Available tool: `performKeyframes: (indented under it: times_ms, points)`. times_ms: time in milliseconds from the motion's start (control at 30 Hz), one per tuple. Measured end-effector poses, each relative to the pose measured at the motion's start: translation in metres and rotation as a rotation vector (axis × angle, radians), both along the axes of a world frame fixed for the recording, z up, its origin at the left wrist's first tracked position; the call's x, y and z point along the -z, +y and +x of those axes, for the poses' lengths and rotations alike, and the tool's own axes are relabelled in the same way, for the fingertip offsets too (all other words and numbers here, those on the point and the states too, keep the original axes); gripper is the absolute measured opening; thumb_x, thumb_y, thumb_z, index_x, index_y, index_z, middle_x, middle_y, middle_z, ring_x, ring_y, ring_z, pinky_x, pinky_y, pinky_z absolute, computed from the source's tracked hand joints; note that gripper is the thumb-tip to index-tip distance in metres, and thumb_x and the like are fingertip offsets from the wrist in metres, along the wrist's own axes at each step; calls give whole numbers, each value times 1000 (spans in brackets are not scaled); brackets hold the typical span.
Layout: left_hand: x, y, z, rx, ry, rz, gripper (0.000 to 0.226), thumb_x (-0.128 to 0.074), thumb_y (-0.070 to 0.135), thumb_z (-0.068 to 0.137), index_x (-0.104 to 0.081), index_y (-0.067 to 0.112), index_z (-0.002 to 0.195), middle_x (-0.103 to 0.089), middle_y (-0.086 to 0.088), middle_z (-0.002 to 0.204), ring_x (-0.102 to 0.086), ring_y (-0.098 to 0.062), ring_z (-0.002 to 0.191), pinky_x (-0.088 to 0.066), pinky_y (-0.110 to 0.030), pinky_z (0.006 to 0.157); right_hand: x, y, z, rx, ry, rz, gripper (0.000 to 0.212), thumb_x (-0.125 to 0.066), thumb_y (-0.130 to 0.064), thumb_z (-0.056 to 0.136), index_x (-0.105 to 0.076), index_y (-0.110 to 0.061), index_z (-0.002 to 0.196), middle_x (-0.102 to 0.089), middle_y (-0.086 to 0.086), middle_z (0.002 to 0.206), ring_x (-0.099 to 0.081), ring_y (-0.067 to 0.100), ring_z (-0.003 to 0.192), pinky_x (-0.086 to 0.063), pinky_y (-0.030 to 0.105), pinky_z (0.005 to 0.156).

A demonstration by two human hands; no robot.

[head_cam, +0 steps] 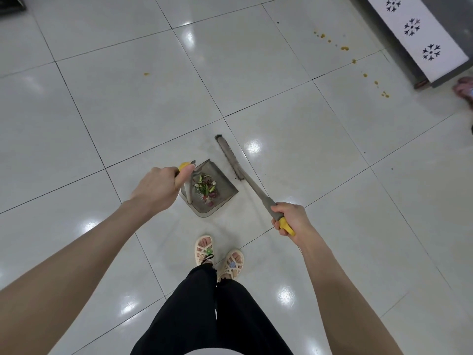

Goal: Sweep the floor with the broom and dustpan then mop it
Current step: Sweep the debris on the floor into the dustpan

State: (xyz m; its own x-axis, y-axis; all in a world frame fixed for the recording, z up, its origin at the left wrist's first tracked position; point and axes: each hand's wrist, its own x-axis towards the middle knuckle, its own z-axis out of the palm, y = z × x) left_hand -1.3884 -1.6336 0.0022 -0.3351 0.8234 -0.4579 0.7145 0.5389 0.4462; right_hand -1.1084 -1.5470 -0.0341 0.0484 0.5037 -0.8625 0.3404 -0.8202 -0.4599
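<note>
Left hand (156, 187) wrapped around yellow-tipped dustpan handle (189, 184). Right hand (290, 219) clamped on broom handle (258, 193), yellow end cap below the fist. Hands well apart, either side of dustpan (225, 185). Dustpan grey, flat on floor (102, 111), holding green and red scraps (206, 188). Broom head (229, 156) just beyond dustpan's far right edge, touching floor. Floor: glossy pale tiles, dark grout, ceiling-light glare. Yellow spots (344, 48) trailing well beyond dustpan, upper right; one single spot (146, 74) far upper left. White panel (419, 34) with black snowflake prints at top right. No legible writing. Sandalled feet (218, 257) near dustpan, nearer the camera.
</note>
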Motion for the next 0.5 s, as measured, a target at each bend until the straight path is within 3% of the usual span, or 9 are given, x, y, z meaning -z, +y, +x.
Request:
performKeyframes:
  times_ms: [200, 333, 500]
  points:
    - [-1, 4, 1, -18, 0, 6, 61, -16, 64, 90, -40, 17, 60, -46, -8, 62, -45, -27, 67, -34, -34, 60, 10, 2, -11, 59, 63, -120, 8, -56, -6, 89, -53, -2, 96, -49, 13, 72, -46, 10, 32, -27, 14, 29]
    - [-2, 3, 0, -25, 0, 0, 63, -15, 66, 88, -41, 17, 60, -46, -9, 63, -46, -29, 69, -36, -35, 60, -5, 2, 2, 48, 83, -138, 4, -57, -6, 89, -54, -3, 88, -50, 12, 70, -46, 11, 35, -25, 14, 29]
    - [-3, 0, 1, -22, 2, 3, 63, -16, 63, 91, -41, 15, 60, -46, -9, 62, -46, -29, 68, -33, -34, 58, -13, -1, 5, -34, 40, -75, 11, -57, -8, 90, -60, -3, 99, -51, 12, 69, -48, 12, 39, -29, 15, 30]
